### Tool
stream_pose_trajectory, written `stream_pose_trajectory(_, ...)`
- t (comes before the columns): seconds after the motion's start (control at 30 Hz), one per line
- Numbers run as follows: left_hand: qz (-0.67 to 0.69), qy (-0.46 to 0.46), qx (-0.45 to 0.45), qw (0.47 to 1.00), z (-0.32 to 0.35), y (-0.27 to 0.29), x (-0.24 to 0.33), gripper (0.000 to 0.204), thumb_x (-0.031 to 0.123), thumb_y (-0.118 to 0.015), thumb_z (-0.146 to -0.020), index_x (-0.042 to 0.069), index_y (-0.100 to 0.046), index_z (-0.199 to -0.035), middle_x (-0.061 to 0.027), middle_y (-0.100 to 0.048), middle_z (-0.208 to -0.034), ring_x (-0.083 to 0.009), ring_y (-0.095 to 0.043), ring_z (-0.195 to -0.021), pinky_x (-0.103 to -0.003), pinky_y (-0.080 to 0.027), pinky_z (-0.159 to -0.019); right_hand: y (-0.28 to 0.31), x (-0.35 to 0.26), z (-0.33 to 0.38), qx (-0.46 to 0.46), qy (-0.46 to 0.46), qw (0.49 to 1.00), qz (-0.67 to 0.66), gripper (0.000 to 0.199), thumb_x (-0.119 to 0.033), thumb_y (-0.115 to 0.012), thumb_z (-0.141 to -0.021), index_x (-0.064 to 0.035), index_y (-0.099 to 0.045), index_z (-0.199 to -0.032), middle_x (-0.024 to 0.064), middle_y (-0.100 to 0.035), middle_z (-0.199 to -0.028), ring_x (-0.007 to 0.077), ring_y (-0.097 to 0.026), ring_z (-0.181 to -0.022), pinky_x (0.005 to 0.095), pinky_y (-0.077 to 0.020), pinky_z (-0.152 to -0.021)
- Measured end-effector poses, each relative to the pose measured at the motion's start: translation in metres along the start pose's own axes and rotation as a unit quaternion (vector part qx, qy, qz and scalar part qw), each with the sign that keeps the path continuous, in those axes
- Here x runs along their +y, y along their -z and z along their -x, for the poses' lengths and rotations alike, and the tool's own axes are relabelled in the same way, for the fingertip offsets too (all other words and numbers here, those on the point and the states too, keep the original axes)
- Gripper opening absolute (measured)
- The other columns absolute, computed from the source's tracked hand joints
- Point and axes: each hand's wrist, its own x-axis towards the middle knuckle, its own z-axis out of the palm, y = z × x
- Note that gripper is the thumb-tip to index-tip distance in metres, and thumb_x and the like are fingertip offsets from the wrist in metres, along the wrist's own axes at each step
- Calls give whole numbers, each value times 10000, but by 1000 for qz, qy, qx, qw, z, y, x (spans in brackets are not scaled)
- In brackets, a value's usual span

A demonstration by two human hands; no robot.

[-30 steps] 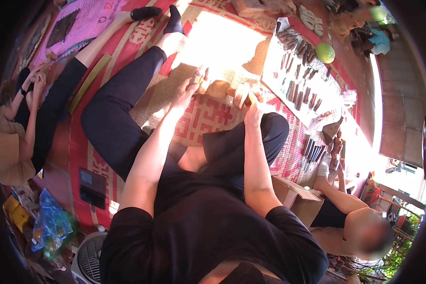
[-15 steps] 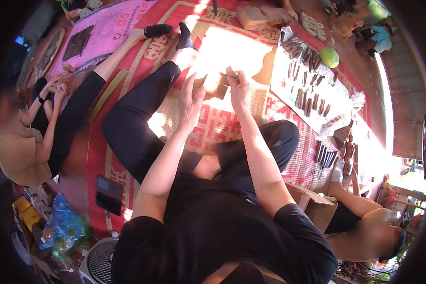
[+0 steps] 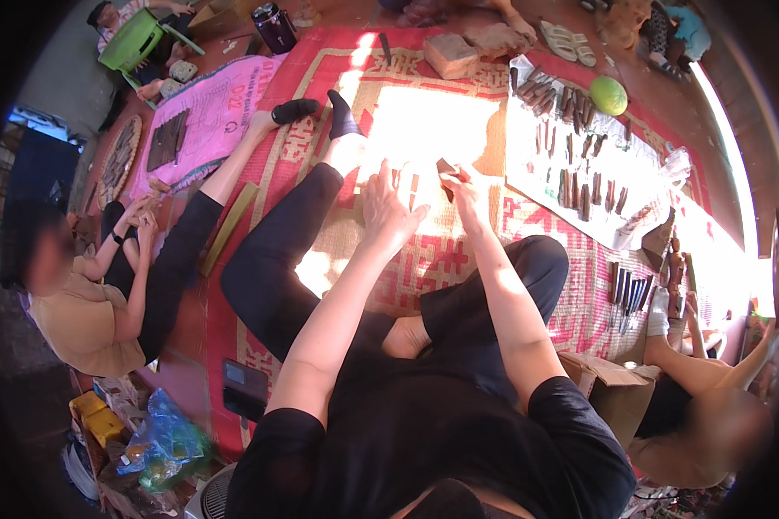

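Note:
My left hand (image 3: 390, 210) lies with its fingers stretched and its thumb apart, against a small brown block (image 3: 414, 186) on the sunlit mat. Glare washes out the block's outline, and I cannot make out any grip on it. Just to the right, my right hand (image 3: 468, 197) pinches a small flat dark-brown piece (image 3: 446, 166) between thumb and fingers. The kind of piece does not show. Both hands are over the patterned red and straw-coloured mat (image 3: 446, 259), in front of my crossed legs.
Right of my hands, many dark-handled tools (image 3: 571, 186) lie in rows on a white sheet (image 3: 528, 169), beside a green round fruit (image 3: 608, 95). More slim tools (image 3: 629, 294) and a cardboard box (image 3: 610, 389) are near my right knee. Co-workers sit on both sides.
My left hand has turned and spread over the block, which both hands framed before. My right hand has shifted slightly away with the dark-brown piece. The whole view has shifted too.

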Motion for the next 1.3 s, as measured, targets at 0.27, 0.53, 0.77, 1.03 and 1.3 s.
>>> stream_pose_trajectory(0.27, 116, -5, 24, 993, -32, 8, -71, 495, 215, -620, -820, 48, -532, -1278, -188, -464, -1297, -354, -473, -1207, -381, -391, -1026, 36, 18, 10, -57, -14, 998, -37, 69, 15, -627, -835, -40, -624, -878, -15, -562, -719, 56, -449, -550, 212, -337, -502)
stream_pose_trajectory(0.53, 335, 189, -50, 922, -41, 48, -93, 631, 331, -597, -812, 132, -468, -1396, -46, -494, -1330, -128, -569, -1023, -247, -485, -672, 21, 13, 11, -20, -26, 999, 40, 134, 65, -617, -766, -47, -589, -834, -10, -555, -752, 99, -531, -715, 237, -451, -653)
stream_pose_trajectory(0.77, 372, 186, -42, 908, -29, 44, -98, 628, 319, -574, -829, 138, -440, -1415, -43, -518, -1295, -118, -552, -1000, -264, -462, -716, 19, 35, 0, -42, 7, 999, 29, 163, 99, -592, -778, -59, -574, -742, -1, -550, -687, 93, -509, -617, 236, -422, -542)
stream_pose_trajectory(1.03, 366, 104, -36, 924, -15, 44, -110, 621, 285, -561, -794, 121, -454, -1383, -34, -492, -1228, -124, -513, -1000, -268, -438, -824, 22, 56, -10, -65, 8, 993, 98, 142, 80, -614, -761, -60, -593, -754, 1, -546, -663, 88, -516, -620, 235, -422, -534)
stream_pose_trajectory(1.3, 412, 108, -67, 902, -11, 42, -114, 570, 198, -581, -760, 106, -481, -1314, -59, -398, -1339, -192, -424, -1230, -333, -391, -1005, 19, 47, -3, -95, 6, 995, 42, 203, 46, -514, -852, -98, -521, -708, -18, -457, -567, 81, -389, -437, 242, -280, -391)
